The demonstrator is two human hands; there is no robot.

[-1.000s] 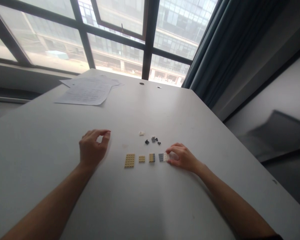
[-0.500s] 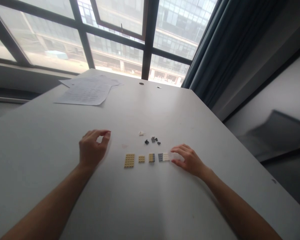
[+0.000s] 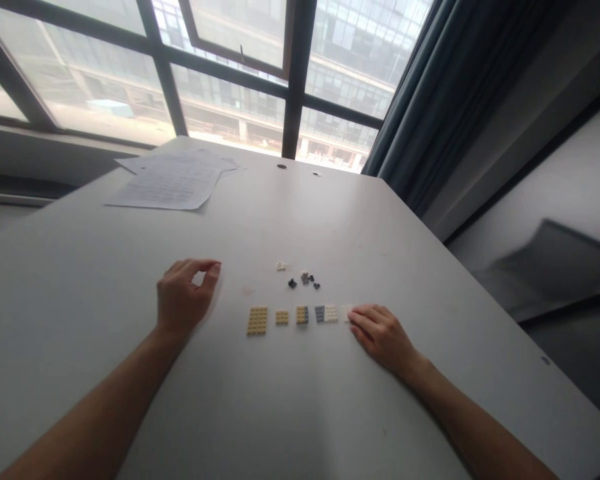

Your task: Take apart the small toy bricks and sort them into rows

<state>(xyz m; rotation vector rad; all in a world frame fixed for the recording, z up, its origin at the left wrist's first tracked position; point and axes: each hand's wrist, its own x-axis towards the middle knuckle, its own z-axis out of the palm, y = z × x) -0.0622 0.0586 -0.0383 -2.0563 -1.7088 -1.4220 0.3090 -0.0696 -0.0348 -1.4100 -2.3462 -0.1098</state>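
White surface (image 3: 260, 400): carries all pieces noted below.
Papers (image 3: 165, 187): overlapping sheets, far left, well apart from the pieces.
Left hand (image 3: 185, 293): raised on its side, left of the large tan plate; thumb and index tips together in a ring, nothing seen between.
Right hand (image 3: 383, 337): nearer hand to the pale piece, which lies directly left of its fingertips, touching; palm down, fingers pointing left and drawn close. Whether they grip cannot be told.
Large tan plate (image 3: 257, 321): left end of the row, long axis running near to far.
Grey plate (image 3: 320, 314) and white plate (image 3: 331, 313): side by side, touching.
Tan-and-grey block (image 3: 301, 315): left of the grey plate, apart.
Small tan plate (image 3: 282, 318): beside the large one, apart.
Pale piece (image 3: 345, 314): right of the white plate; long axis covered by fingers.
Loose dark bits (image 3: 292, 283): beyond the row.
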